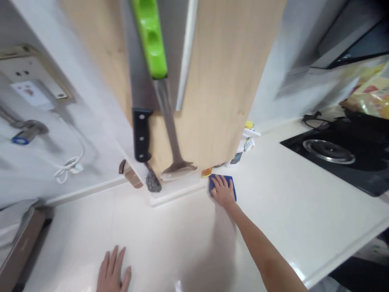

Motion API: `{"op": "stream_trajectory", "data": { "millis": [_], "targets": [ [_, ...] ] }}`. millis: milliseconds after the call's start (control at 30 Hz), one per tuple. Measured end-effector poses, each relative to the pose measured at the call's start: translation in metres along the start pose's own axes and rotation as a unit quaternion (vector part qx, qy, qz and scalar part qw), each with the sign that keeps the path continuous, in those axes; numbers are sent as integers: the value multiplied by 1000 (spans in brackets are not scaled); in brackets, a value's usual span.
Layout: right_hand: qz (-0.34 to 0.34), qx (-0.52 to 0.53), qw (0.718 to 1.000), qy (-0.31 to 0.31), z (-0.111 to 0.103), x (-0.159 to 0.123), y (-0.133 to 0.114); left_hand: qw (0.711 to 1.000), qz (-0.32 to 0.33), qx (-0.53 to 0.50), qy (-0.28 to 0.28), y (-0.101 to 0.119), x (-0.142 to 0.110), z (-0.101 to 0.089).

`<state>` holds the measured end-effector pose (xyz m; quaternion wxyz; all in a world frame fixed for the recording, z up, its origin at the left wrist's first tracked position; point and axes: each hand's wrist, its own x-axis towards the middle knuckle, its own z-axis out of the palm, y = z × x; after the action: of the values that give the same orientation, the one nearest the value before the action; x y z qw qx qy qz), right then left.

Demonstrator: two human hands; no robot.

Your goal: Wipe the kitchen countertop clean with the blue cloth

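Blue cloth [231,187] under flat right hand [223,190], arm outstretched — left hand [112,272] spread flat on countertop [170,239].

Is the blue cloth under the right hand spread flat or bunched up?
Spread flat: the blue cloth lies on the countertop, its corners showing around the right hand.

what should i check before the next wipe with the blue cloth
1. Right hand flat on the blue cloth: ok.
2. Cloth lies on the counter, at the foot of the wooden panel: ok.
3. Left hand flat on the counter, holding nothing: ok.
4. Bottles beside the cloth, close to its path: not ok.
5. Knife and spatula hang above the cloth's left: secure or not, cannot tell.
6. Stove well to the right: ok.
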<state>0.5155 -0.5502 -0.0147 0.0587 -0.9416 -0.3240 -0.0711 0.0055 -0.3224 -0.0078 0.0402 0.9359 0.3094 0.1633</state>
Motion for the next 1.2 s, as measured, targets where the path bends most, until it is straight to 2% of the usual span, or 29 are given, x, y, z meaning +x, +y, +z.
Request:
{"op": "stream_trajectory", "data": {
  "millis": [133,233,333,433,500,567,633,700,800,900,1000,1100,1133,1200],
  "targets": [
    [20,-31,999,-17,-8,-54,-36,1000,-12,-3,8,4,-1,-3],
    [9,-5,1000,-13,-12,-97,-80,1000,-16,-6,10,5,-3,0],
    [-47,42,998,6,-16,-143,-132,1000,-18,-9,16,7,-5,3],
    [-100,75,992,-6,-22,-192,-182,999,-24,-16,21,11,-7,1],
    [-126,93,987,-20,-27,-222,-207,999,-25,-24,20,14,-9,-1],
    [-159,119,980,-25,-33,-247,-219,999,-26,-37,19,14,-11,-2],
    [-199,160,967,-19,-39,-264,-216,998,-27,-46,20,13,-13,-2],
    [-206,210,956,1,-41,-276,-195,998,-35,-50,19,13,-13,-2],
    [-123,244,960,59,-38,-290,-140,998,-35,-55,7,32,-6,0],
    [-45,219,968,111,-28,-307,-79,995,47,-86,-22,87,8,5],
    [-46,189,969,152,-17,-321,-43,985,122,-114,-50,161,18,17],
    [-72,186,957,211,-11,-326,-37,984,129,-93,-73,214,15,30],
    [-71,187,953,227,-10,-326,-39,985,130,-83,-74,222,12,34],
    [-66,187,950,243,-9,-325,-43,984,147,-71,-71,225,3,37]
  ]
}}
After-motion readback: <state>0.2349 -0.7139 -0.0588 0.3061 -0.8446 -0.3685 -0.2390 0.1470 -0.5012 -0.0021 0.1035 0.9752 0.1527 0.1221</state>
